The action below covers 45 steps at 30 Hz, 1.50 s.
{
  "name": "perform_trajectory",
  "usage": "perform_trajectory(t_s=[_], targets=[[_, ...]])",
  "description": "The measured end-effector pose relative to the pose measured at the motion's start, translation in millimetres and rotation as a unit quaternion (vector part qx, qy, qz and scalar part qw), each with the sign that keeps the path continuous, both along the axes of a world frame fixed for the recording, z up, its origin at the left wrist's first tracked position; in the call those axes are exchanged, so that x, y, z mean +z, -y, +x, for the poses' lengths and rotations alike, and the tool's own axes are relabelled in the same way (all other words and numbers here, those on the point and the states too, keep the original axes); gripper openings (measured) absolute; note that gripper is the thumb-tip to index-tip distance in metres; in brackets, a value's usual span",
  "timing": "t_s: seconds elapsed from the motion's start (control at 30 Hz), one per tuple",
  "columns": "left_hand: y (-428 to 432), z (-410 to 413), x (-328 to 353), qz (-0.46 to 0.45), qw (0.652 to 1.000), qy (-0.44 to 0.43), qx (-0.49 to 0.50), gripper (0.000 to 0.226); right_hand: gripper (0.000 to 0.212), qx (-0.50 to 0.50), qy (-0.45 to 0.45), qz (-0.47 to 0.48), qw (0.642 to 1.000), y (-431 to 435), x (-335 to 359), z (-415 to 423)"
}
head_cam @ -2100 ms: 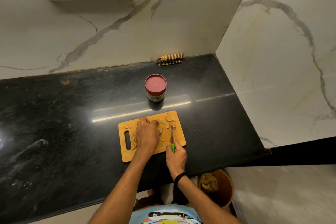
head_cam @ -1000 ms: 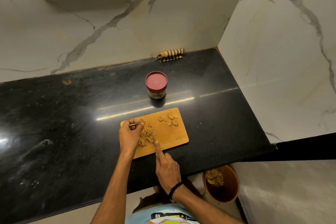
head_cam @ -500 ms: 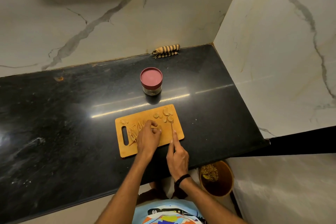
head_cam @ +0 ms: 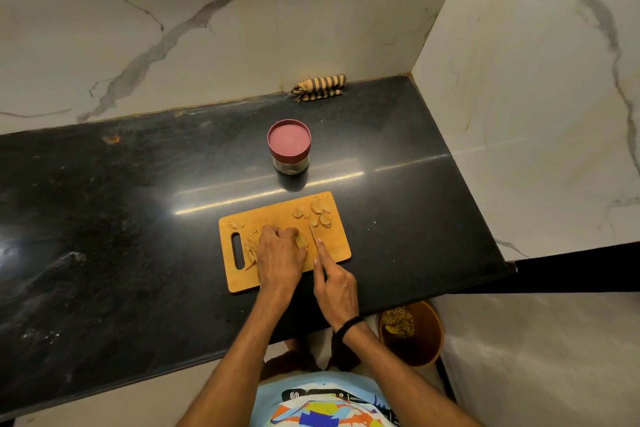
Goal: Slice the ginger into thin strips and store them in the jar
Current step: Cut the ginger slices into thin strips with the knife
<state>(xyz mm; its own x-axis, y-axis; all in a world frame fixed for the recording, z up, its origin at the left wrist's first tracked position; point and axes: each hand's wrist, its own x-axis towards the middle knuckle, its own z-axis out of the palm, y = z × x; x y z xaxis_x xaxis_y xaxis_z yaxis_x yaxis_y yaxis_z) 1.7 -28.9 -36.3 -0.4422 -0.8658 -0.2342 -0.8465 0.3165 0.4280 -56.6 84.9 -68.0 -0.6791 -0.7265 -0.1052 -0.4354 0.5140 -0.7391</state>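
Observation:
A wooden cutting board [head_cam: 337,251] lies on the black counter. My left hand [head_cam: 278,255] presses a ginger slice [head_cam: 302,240] down on the board with curled fingers. Cut ginger strips [head_cam: 251,248] lie left of that hand near the board's handle slot. My right hand [head_cam: 334,282] grips a small knife [head_cam: 313,236], index finger stretched along the blade, which stands just right of the held slice. Several ginger slices [head_cam: 317,211] sit at the board's far right corner. A glass jar with a dark red lid [head_cam: 289,144] stands behind the board, lid on.
A striped folded cloth [head_cam: 320,87] lies against the back wall. Marble walls close the counter at the back and right. A brown bin with scraps [head_cam: 412,333] stands on the floor below the counter's front edge [head_cam: 138,371].
My left hand moved from the strip pile to a ginger slice in the board's middle. The right hand brought the knife beside that slice. The camera tilted down a little.

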Motion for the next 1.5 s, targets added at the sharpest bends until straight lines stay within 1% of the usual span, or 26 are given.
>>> perform_trajectory(t_s=[0.13, 0.37, 0.53, 0.67, 0.83, 0.9, 0.97, 1.07, 1.17, 1.33, 1.5], targets=[[1.1, 2.2, -1.8, 0.018, 1.000, -0.016, 0.001, 0.046, 0.050, 0.020, -0.031, 0.017, 0.999, -3.2, 0.3, -0.6], [6.1, 4.5, -4.8, 0.049, 0.997, -0.054, -0.013, 0.047, 0.052, 0.050, -0.044, 0.045, 0.997, -5.1, -1.1, 6.3], [8.4, 3.3, -5.3, 0.054, 0.997, -0.051, -0.031, 0.045, 0.055, 0.054, -0.065, 0.062, 0.994, -3.4, 0.7, 7.1], [10.8, 2.4, -6.8, 0.039, 0.998, -0.032, -0.023, 0.037, 0.060, 0.063, -0.084, 0.092, 0.990, -1.4, 1.6, 4.8], [12.3, 1.1, 2.6, -0.002, 0.998, 0.041, -0.037, 0.031, 0.064, 0.086, -0.091, 0.113, 0.986, 2.5, 2.3, 4.7], [14.2, -2.1, 5.0, -0.004, 0.997, 0.068, -0.037, 0.030, 0.072, 0.087, -0.112, 0.132, 0.981, 0.0, 3.7, 7.1], [12.5, -4.4, 6.2, -0.014, 0.995, 0.093, -0.033, 0.026, 0.080, 0.091, -0.158, 0.145, 0.973, -7.3, 0.7, 10.6], [6.2, -6.3, 4.0, -0.025, 0.997, 0.076, -0.022, 0.024, 0.086, 0.094, -0.213, 0.147, 0.961, -23.2, -3.3, 15.2], [9.9, -7.0, 2.7, 0.008, 0.999, 0.050, 0.018, 0.023, 0.084, 0.088, -0.222, 0.144, 0.960, -27.4, -4.6, 14.3], [20.7, -4.4, 3.9, 0.035, 0.998, 0.051, 0.002, 0.036, 0.079, 0.073, -0.228, 0.143, 0.960, -8.9, -1.8, 10.2], [18.8, -4.5, 3.2, 0.042, 0.998, 0.049, 0.019, 0.039, 0.075, 0.067, -0.214, 0.142, 0.964, -13.0, -5.6, 9.6]])
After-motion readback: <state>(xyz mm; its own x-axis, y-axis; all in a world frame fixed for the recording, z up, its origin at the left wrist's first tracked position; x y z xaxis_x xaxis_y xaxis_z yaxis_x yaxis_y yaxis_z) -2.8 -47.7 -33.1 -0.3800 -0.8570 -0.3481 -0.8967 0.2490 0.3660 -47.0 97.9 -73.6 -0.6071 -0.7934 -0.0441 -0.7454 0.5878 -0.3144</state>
